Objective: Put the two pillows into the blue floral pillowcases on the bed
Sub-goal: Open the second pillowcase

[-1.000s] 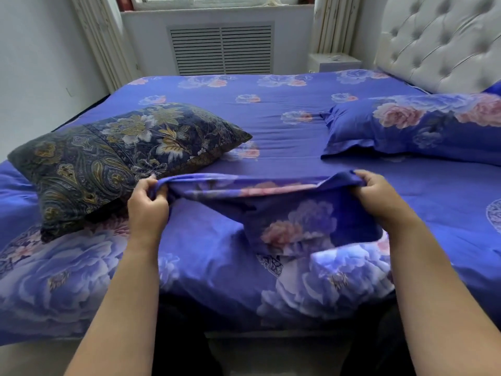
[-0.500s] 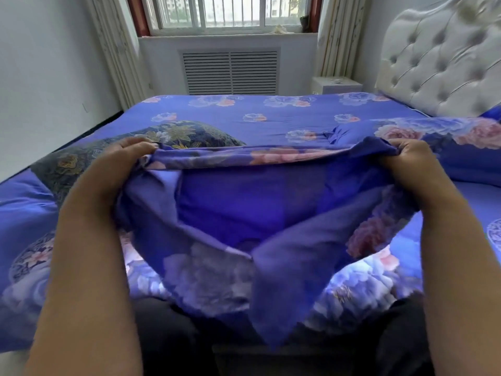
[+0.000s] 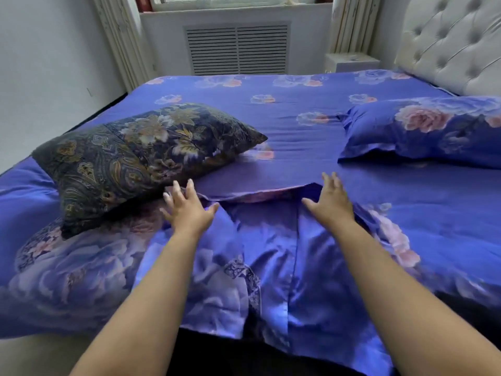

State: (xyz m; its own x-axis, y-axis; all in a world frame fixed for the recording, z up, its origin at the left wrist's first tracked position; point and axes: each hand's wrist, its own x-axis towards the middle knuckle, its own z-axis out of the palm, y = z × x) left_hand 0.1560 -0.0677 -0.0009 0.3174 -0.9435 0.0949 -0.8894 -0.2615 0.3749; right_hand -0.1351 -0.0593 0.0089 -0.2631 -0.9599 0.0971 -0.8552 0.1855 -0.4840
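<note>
A dark paisley pillow (image 3: 141,156) without a blue case lies on the left of the bed. An empty blue floral pillowcase (image 3: 265,253) is spread flat across the near edge of the bed, its open end facing away from me. My left hand (image 3: 187,210) hovers over its left corner with fingers spread, right beside the dark pillow. Over the right corner my right hand (image 3: 329,202) is also spread and holds nothing. A second pillow (image 3: 425,131), inside a blue floral case, rests at the right by the headboard.
The bed carries a blue floral sheet (image 3: 271,104). A tufted white headboard (image 3: 455,42) stands at the right, a small white nightstand (image 3: 349,62) at the back, and a radiator grille (image 3: 238,48) under the window. A white wall borders the left side.
Both hands lifted the pillowcase by its opening, flung it out over the bed and let go. It now lies flat and both hands are spread above it.
</note>
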